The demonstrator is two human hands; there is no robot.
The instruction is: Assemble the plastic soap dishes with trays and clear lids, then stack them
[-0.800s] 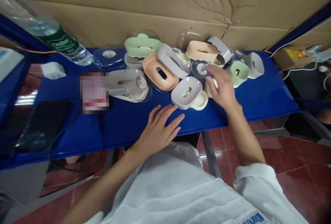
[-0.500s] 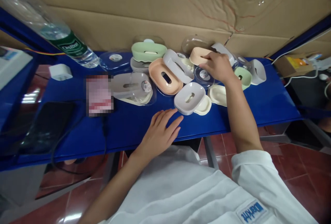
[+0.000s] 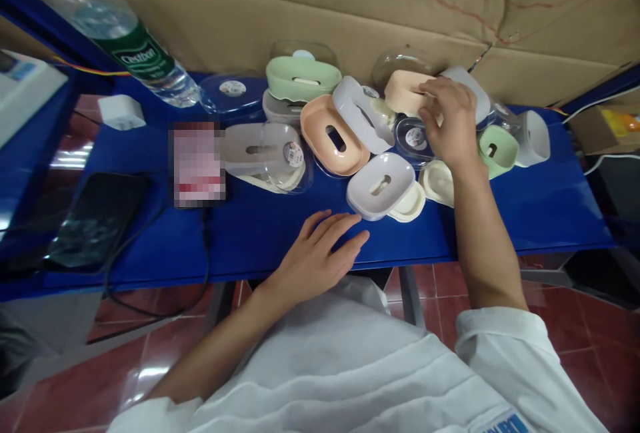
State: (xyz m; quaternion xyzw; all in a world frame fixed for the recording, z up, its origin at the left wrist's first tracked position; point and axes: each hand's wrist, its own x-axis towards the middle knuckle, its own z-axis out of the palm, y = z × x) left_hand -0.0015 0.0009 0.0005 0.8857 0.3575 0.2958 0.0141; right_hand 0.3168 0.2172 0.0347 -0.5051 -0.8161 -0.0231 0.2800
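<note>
My right hand (image 3: 450, 116) reaches to the back of the blue table, its fingers closed on the right end of a peach oval box (image 3: 404, 92). My left hand (image 3: 327, 250) rests near the front edge with fingers spread, holding nothing, just below a lavender oval dish (image 3: 381, 186). That dish overlaps a cream tray (image 3: 409, 203). Left of them lies a peach dish (image 3: 327, 120) with a slot, touching a grey slotted piece (image 3: 357, 113). A clear lid (image 3: 414, 136) with a round label lies below the held box. Part of a cream piece (image 3: 437, 182) is beside my right forearm.
Green boxes (image 3: 303, 80), grey boxes (image 3: 533, 136) and clear lids (image 3: 235, 93) stand around. At the left are a water bottle (image 3: 135, 53), a white charger (image 3: 121, 112), a phone (image 3: 97, 220) and a black cable (image 3: 207, 246). Cardboard (image 3: 300, 0) lines the back.
The view has shifted, moving most things on the table rightward in the picture. My right hand remains at the peach box; my left hand stays spread near the front edge.
</note>
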